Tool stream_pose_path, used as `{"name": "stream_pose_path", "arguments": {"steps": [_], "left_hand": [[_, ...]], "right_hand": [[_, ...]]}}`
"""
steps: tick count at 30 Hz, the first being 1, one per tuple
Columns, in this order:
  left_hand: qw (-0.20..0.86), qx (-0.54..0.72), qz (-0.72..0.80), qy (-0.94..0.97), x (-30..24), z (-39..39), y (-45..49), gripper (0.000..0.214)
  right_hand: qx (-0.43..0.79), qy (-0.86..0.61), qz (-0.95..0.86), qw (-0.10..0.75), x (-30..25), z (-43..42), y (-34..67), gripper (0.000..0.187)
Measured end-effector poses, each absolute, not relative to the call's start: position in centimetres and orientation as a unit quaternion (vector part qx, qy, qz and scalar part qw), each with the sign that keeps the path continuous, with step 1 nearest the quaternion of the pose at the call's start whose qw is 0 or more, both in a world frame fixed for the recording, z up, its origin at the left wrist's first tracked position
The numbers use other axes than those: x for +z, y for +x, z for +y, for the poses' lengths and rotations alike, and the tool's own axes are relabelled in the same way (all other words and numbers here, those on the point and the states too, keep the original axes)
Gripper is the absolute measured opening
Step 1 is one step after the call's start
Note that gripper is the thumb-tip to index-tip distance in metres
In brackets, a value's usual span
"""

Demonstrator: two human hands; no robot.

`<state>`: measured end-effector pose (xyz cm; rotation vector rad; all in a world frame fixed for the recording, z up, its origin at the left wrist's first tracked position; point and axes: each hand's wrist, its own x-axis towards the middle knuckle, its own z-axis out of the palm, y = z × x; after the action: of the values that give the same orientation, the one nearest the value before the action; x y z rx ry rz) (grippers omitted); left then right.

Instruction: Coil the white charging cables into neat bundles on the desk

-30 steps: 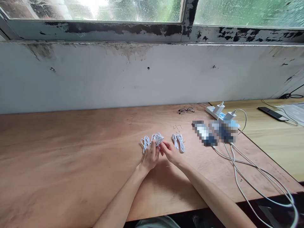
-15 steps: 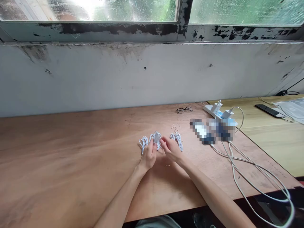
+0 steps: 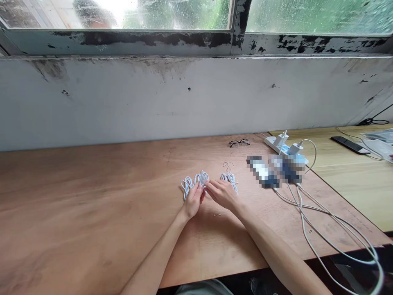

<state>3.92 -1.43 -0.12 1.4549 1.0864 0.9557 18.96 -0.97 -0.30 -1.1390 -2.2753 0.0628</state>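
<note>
Along the foot of a white wall (image 3: pixel 153 102) stained with dark mould, under a rain-spotted window (image 3: pixel 319 16), a long plywood tabletop (image 3: pixel 92 213) runs across the view, and a paler wooden table (image 3: pixel 359 196) adjoins it on the right. A black flat device (image 3: pixel 350 145) lies on that paler table. On the plywood, toward the far edge, sit black-framed glasses (image 3: pixel 239 143) and a white power strip (image 3: pixel 272 143) with two white charger plugs (image 3: pixel 294 148) in it. Two pixelated objects (image 3: pixel 262 172) lie just in front, too blurred to identify, and long white cables (image 3: pixel 325 229) trail from them toward the near right corner.

Near the middle of the plywood, a looped white cable bundle (image 3: pixel 195 184) lies with its long axis running roughly left to right, rising slightly toward the right end, where it is gathered. The left hand (image 3: pixel 193 201) is half closed, its fingers curled up around that gathered end, holding it. The right hand (image 3: pixel 221 194) is flatter, its fingers (image 3: pixel 209 186) reaching left and touching the bundle; whether they grip it, I cannot tell. Just beside the right hand, a second looped white cable bundle (image 3: pixel 229 181) points toward the near right. Tiny wire scraps (image 3: pixel 227 166) lie beyond it.
</note>
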Motion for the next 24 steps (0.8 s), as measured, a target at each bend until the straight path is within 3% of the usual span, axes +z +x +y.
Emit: {"name": "stream_pose_path", "arguments": {"steps": [3,6,10,13,15,17,19,21,24], "left_hand": [[0.553,0.384,0.442,0.593,-0.5,-1.3,3.8,0.040],[0.523,0.386,0.442,0.619,-0.6,-1.5,3.8,0.036],[0.401,0.379,0.429,0.715,0.0,-1.7,3.6,0.030],[0.262,0.351,0.419,0.795,0.5,-1.5,3.1,0.028],[0.175,0.327,0.415,0.831,0.7,-1.4,2.7,0.030],[0.150,0.324,0.417,0.836,0.7,-1.4,2.5,0.032],[0.200,0.344,0.428,0.811,0.5,-1.4,2.7,0.031],[0.292,0.371,0.440,0.764,0.2,-1.5,3.2,0.029],[0.430,0.399,0.436,0.683,0.0,-1.6,3.8,0.033]], "right_hand": [[0.062,-0.432,-0.847,0.305,-0.3,-1.1,18.8,0.020],[0.197,-0.444,-0.786,0.383,0.0,-1.4,18.4,0.022],[0.508,-0.401,-0.600,0.470,0.1,-1.4,17.9,0.026],[0.695,-0.361,-0.442,0.438,-0.3,-1.1,17.8,0.029],[0.748,-0.347,-0.397,0.403,-0.4,-1.0,17.9,0.032],[0.736,-0.349,-0.424,0.396,-0.2,-1.0,17.9,0.030],[0.651,-0.374,-0.509,0.420,0.3,-1.2,18.0,0.027],[0.500,-0.412,-0.618,0.444,0.6,-1.5,18.1,0.024],[0.278,-0.439,-0.747,0.413,0.7,-1.7,18.4,0.021]]}}
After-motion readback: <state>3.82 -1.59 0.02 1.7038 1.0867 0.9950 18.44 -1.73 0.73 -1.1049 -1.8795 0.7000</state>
